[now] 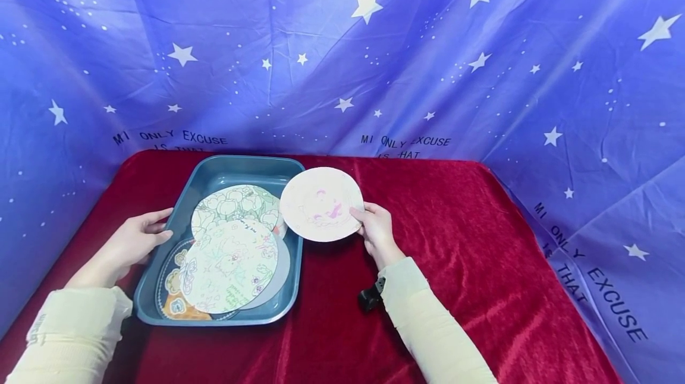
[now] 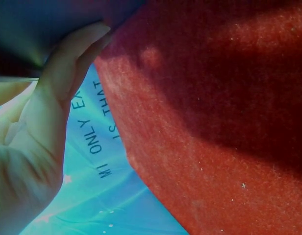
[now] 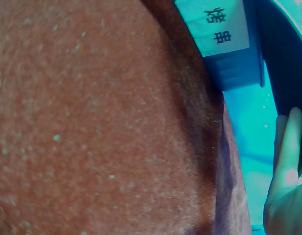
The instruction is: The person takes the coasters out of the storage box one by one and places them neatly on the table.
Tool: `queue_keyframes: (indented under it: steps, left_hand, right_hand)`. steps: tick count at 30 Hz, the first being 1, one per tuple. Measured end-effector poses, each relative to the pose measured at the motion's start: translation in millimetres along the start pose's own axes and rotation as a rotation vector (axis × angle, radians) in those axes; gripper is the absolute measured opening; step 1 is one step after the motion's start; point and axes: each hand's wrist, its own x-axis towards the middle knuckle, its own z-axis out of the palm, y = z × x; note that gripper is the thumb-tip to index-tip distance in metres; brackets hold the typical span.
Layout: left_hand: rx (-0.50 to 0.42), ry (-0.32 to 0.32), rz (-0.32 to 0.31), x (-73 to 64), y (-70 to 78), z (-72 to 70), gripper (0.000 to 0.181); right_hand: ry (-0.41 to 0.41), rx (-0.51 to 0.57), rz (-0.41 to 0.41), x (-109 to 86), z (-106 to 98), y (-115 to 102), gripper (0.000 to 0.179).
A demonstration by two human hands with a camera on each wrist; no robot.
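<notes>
My left hand (image 1: 136,238) grips the left rim of a blue rectangular tray (image 1: 243,164), thumb at the rim; the left wrist view shows its fingers (image 2: 67,63) against the tray's dark side. Several round flat discs overlap inside the tray: a tulip-patterned disc (image 1: 230,202), a pale disc with pastel drawings (image 1: 230,271), a grey disc (image 1: 282,274) partly covered, and a dark patterned disc (image 1: 171,295) lowest. Just right of the tray, my right hand (image 1: 379,229) pinches the right edge of a round white plate (image 1: 316,194) with a pink design. Its shaded underside (image 3: 283,63) shows in the right wrist view.
A dark red velvet cloth (image 1: 455,265) covers the table, with folds at the right. A blue star-printed curtain (image 1: 299,93) stands behind and at both sides. A white label (image 3: 219,24) with black characters is on the tray's outer wall.
</notes>
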Motion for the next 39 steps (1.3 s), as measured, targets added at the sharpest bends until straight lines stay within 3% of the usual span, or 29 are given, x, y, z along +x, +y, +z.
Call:
queue_keyframes:
  steps: [10,27,39]
  left_hand:
    - [0.0,-0.003,-0.007,0.4,-1.4,-0.6,0.067]
    - [0.004,-0.004,-0.013,0.9,-1.1,-1.1,0.068]
    - [0.001,-0.006,-0.013,-0.1,-0.2,0.3,0.068]
  right_hand:
    - [0.027,0.105,0.007,1.7,-4,-4,0.033]
    - [0.111,0.183,0.02,12.0,-24,-9,0.031]
    - [0.131,0.242,0.05,17.0,-37,-6,0.044]
